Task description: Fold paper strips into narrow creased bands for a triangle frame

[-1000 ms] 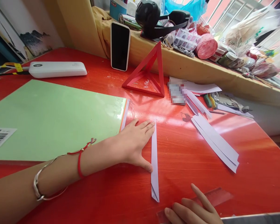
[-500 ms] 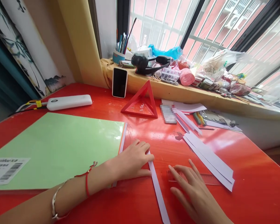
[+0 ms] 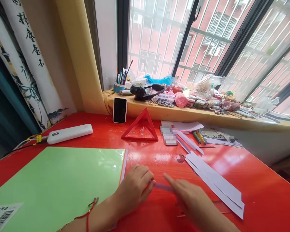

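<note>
My left hand (image 3: 136,185) is closed, its thumb and index finger pinching one end of a narrow white paper strip (image 3: 164,187) above the red table. The strip runs across to my right hand (image 3: 192,195), which covers its other end. My right hand is smeared by motion, with the index finger pointing towards the left hand; whether it grips the strip is hidden. A clear ruler (image 3: 223,207) lies partly under my right hand. Beside my left forearm is a large light-green sheet pack (image 3: 70,177) with a barcode label.
Wider white paper strips (image 3: 217,183) lie to the right. Further back on the table (image 3: 145,154) stand a red triangular frame (image 3: 140,127), a phone (image 3: 120,110) and a white power strip (image 3: 70,133). Pliers (image 3: 200,137) lie near papers. Craft supplies crowd the windowsill (image 3: 140,108).
The strip, flat and pointing towards me before, now stretches sideways between my hands. My right hand has moved left to it from above the ruler. The view has tilted up.
</note>
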The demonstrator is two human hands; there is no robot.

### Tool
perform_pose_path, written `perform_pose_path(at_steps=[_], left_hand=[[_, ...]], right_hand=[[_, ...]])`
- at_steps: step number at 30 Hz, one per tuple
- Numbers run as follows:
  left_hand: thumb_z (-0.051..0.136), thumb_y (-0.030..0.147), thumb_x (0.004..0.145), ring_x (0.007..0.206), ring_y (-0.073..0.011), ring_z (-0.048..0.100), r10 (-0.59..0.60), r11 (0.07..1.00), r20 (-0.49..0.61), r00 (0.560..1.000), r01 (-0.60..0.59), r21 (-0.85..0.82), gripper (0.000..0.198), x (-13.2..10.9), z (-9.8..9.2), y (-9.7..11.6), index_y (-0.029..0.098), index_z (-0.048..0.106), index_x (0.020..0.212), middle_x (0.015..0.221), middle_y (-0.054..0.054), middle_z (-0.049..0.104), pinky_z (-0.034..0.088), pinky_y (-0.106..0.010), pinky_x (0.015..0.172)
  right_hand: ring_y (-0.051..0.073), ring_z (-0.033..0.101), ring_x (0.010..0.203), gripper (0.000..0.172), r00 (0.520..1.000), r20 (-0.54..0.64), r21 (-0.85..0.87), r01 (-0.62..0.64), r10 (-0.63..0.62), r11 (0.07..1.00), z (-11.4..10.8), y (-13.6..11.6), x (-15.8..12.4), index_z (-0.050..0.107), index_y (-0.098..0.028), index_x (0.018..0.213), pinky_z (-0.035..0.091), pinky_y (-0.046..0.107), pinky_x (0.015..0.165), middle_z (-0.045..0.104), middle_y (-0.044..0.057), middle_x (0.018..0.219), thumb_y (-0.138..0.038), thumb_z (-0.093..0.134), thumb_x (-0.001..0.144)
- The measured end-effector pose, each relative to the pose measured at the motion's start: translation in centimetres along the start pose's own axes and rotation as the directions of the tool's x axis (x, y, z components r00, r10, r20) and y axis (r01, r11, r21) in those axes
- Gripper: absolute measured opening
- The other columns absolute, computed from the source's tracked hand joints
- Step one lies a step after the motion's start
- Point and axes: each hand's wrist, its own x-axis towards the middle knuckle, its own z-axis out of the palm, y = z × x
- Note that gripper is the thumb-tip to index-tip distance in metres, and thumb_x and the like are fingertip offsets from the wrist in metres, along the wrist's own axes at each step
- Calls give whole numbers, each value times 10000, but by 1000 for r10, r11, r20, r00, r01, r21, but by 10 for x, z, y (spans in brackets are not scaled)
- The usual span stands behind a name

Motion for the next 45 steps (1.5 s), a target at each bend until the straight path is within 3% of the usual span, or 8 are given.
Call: perform_pose_path(at_steps=[3,8,13,19,25,33,38,45], left_hand=[[302,194,980,798,-234,582,-144,989,-98,985,140,-46,206,-1,2,-4,198,508,985,867,-70,592,486,-382,737],[369,176,935,754,-221,585,-230,971,-100,968,222,-87,157,-4,11,-5,209,495,1022,836,-43,595,501,-360,697],[376,100,878,783,-228,578,-198,976,-72,978,190,-101,224,-6,14,-5,194,527,1015,852,-48,621,495,-368,720],[385,44,838,790,-235,555,-180,978,-49,983,173,-119,246,-6,15,-6,193,532,968,868,-47,638,484,-362,710],[375,39,852,749,-226,534,-160,980,-24,987,156,-123,232,-5,15,-7,195,535,916,829,-38,630,453,-362,715],[355,32,852,716,-206,556,-124,986,-32,992,120,-114,243,-5,16,-7,199,526,901,812,-23,627,432,-385,779],[353,35,854,704,-194,572,-109,989,-50,993,103,-104,242,-5,18,-8,201,522,905,814,-16,634,429,-385,806],[349,42,861,708,-194,590,-89,991,-67,994,82,-102,239,-7,21,-10,210,511,913,813,-9,638,419,-393,834]], right_hand=[[171,707,779,519,963,-17,-26,-269,269,963,-14,58,23,523,-262,1383,540,236,623,748,27,972,-100,463,894],[198,675,942,289,823,-84,-91,-568,562,818,-13,158,76,583,-201,1268,570,385,811,668,87,1172,-293,543,997],[238,628,1083,329,754,49,-113,-647,654,754,-3,196,89,580,-192,1262,540,460,907,597,93,1294,-333,608,967],[235,649,1052,365,655,268,-136,-700,706,701,-22,192,15,577,-184,1273,533,458,906,631,96,1256,-380,597,966],[385,624,1153,749,595,402,-142,-710,696,690,-25,165,-54,576,-125,1343,528,429,904,650,199,1286,-497,695,704],[351,624,1087,717,614,381,-92,-718,691,690,-18,155,-64,519,-128,1398,489,422,924,692,170,1130,-509,483,792],[359,555,1200,809,622,378,-42,-728,686,684,-19,146,-71,444,-123,1456,453,442,996,629,189,1247,-572,476,783],[359,532,1264,888,586,438,55,-774,682,631,-19,154,-73,370,-132,1484,462,410,1005,589,179,1355,-547,524,714]])
